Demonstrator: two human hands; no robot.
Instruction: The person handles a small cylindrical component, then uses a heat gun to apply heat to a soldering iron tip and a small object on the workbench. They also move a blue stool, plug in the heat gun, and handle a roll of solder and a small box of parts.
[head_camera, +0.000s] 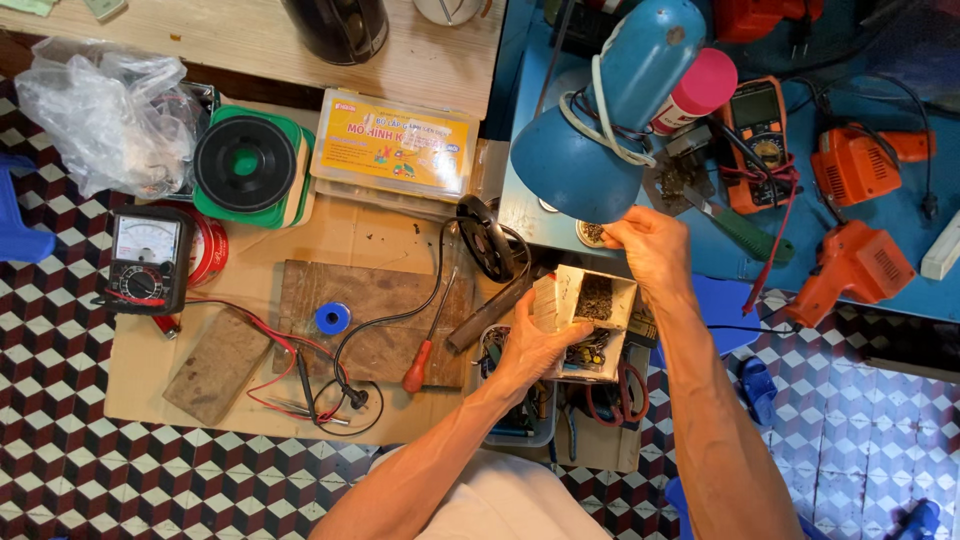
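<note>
My left hand (530, 347) grips the near left side of a small white cardboard box (585, 310) full of small dark metal parts. The box is held above a clear tray of tools. My right hand (645, 245) hovers at the box's far right corner with its fingertips pinched together; whether a small part sits between them is not visible. Just beyond the fingertips lies a small round tin (592, 234) of tiny parts, under the shade of a blue desk lamp (600, 120).
On the cardboard-covered floor lie a wooden board (375, 320), a blue solder spool (333, 319), a red-handled screwdriver (420, 368), an analog multimeter (148, 260) with leads, a black reel (245, 163) and a yellow-lidded case (395, 148). The blue table (905, 275) holds orange tools and a meter (757, 140).
</note>
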